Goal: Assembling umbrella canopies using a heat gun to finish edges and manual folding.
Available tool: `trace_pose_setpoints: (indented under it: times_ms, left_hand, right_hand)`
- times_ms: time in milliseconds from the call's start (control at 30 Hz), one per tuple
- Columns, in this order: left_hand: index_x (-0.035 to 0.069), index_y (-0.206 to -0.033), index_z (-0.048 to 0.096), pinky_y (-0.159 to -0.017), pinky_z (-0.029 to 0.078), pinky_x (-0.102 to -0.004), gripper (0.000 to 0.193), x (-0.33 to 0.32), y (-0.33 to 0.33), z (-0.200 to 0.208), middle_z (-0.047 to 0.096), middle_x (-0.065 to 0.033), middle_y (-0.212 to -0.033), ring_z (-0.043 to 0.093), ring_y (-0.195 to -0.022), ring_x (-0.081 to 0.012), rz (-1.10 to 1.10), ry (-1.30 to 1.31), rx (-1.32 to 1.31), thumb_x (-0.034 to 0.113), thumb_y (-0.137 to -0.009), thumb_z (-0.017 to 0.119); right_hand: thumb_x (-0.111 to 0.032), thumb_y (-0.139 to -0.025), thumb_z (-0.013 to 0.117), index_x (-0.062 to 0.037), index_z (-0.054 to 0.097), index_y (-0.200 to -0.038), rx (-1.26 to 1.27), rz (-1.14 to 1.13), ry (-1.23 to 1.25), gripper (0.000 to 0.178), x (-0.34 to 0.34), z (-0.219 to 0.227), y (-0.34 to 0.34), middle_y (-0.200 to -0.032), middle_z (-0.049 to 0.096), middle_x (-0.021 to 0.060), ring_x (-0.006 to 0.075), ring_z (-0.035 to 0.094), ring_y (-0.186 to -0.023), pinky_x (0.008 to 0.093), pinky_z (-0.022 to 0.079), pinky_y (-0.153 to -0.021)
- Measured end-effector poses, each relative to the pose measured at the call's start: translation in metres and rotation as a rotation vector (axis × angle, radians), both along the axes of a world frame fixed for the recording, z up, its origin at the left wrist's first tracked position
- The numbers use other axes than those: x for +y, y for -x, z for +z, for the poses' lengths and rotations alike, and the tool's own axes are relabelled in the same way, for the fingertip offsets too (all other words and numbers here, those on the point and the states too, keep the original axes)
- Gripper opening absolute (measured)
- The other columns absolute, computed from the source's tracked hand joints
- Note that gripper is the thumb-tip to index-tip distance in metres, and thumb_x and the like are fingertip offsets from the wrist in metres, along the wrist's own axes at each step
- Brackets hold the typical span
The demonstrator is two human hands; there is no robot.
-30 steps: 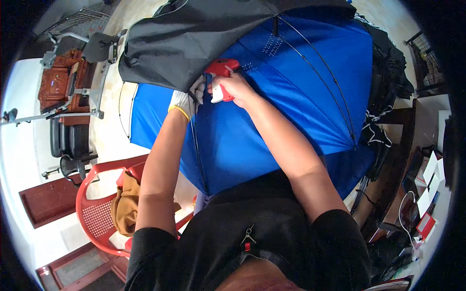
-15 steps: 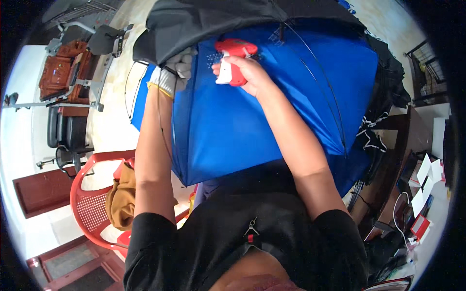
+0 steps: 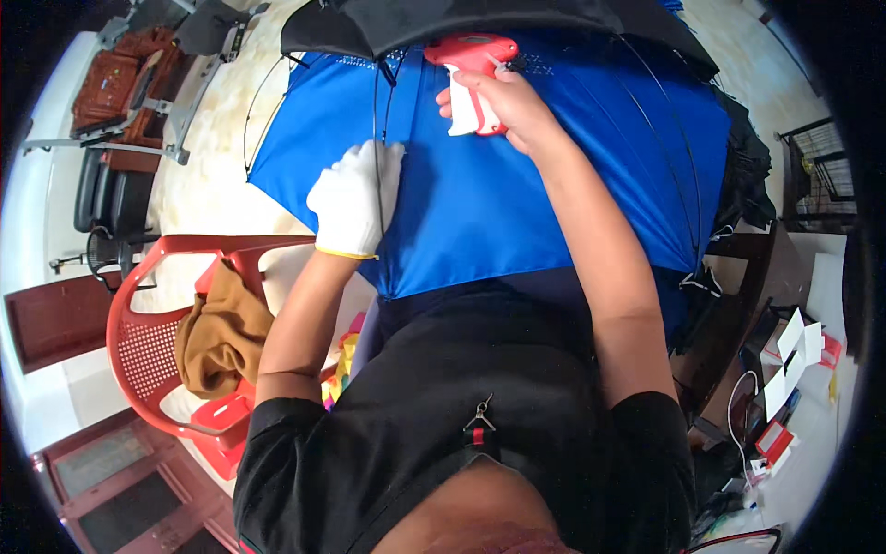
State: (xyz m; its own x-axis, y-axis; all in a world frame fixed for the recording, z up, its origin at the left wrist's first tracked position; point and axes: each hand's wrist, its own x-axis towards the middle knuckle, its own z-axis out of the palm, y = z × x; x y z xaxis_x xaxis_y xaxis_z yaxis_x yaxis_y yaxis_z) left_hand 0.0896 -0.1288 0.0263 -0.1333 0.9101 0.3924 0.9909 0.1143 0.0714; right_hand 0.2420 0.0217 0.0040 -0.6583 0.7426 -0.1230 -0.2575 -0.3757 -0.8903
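An umbrella lies spread in front of me, its blue underside facing me, a black panel along its top edge and thin dark ribs crossing it. My right hand is closed round the white handle of a red and white tagging gun, held over the upper part of the blue cloth. My left hand wears a white knit glove with a yellow cuff. It rests against the blue cloth near the left edge, fingers loosely bent and somewhat apart. A thin rib passes in front of the glove; its fingertips are partly hidden.
At the left stands a red plastic chair with a brown cloth over it. Black folded fabric is piled to the right. Beyond it are a dark wooden table and white cards.
My left hand has left the umbrella's black edge and come down toward me onto the blue cloth. My right hand has moved up and slightly right with the tagging gun. The umbrella has shifted.
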Motion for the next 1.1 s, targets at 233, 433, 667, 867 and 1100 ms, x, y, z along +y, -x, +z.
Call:
trace_pose_setpoints:
  times_ms: [233,433,667,867,1100]
  left_hand:
    - [0.009,-0.077,0.051,-0.041,0.044,-0.0406,0.027,-0.009,-0.016,-0.056,0.059,-0.0109,-0.066,0.059,-0.050,-0.0280,0.105,0.143,0.321,0.035,-0.087,0.050]
    - [0.011,-0.076,0.051,-0.038,0.042,-0.0422,0.025,-0.010,-0.016,-0.067,0.058,-0.0093,-0.063,0.059,-0.048,-0.0280,0.132,0.108,0.267,0.033,-0.087,0.049]
    - [0.012,-0.077,0.051,-0.038,0.042,-0.0419,0.024,-0.007,-0.011,-0.063,0.060,-0.0094,-0.067,0.059,-0.048,-0.0292,0.166,0.118,0.217,0.033,-0.087,0.050]
    - [0.012,-0.077,0.051,-0.040,0.044,-0.0421,0.023,-0.008,-0.008,-0.060,0.060,-0.0099,-0.068,0.060,-0.050,-0.0299,0.160,0.113,0.185,0.032,-0.087,0.049]
    - [0.012,-0.079,0.051,-0.042,0.045,-0.0429,0.020,-0.010,-0.006,-0.059,0.061,-0.0102,-0.070,0.060,-0.052,-0.0302,0.170,0.141,0.153,0.030,-0.087,0.049]
  right_hand:
    - [-0.014,-0.088,0.050,0.0009,0.055,-0.109,-0.083,0.015,0.088,0.026,-0.080,-0.035,-0.016,-0.095,0.065,0.0121,0.0190,0.064,-0.085,0.0309,0.053,-0.068]
    - [-0.013,-0.087,0.051,0.0005,0.056,-0.107,-0.106,-0.125,-0.008,0.025,-0.116,-0.072,-0.005,-0.092,0.065,0.0101,0.0170,0.063,-0.082,0.0292,0.050,-0.069]
    - [-0.013,-0.087,0.052,0.0021,0.056,-0.106,-0.224,-0.171,-0.218,0.024,-0.120,-0.083,0.002,-0.091,0.065,0.0113,0.0181,0.063,-0.084,0.0300,0.049,-0.072]
    - [-0.012,-0.088,0.052,0.0022,0.056,-0.106,-0.157,-0.146,-0.168,0.023,-0.122,-0.078,0.002,-0.091,0.065,0.0114,0.0184,0.064,-0.085,0.0301,0.050,-0.071]
    - [-0.011,-0.089,0.052,0.0012,0.056,-0.105,-0.140,-0.124,-0.057,0.021,-0.119,-0.069,0.003,-0.092,0.064,0.0105,0.0171,0.064,-0.084,0.0296,0.051,-0.070]
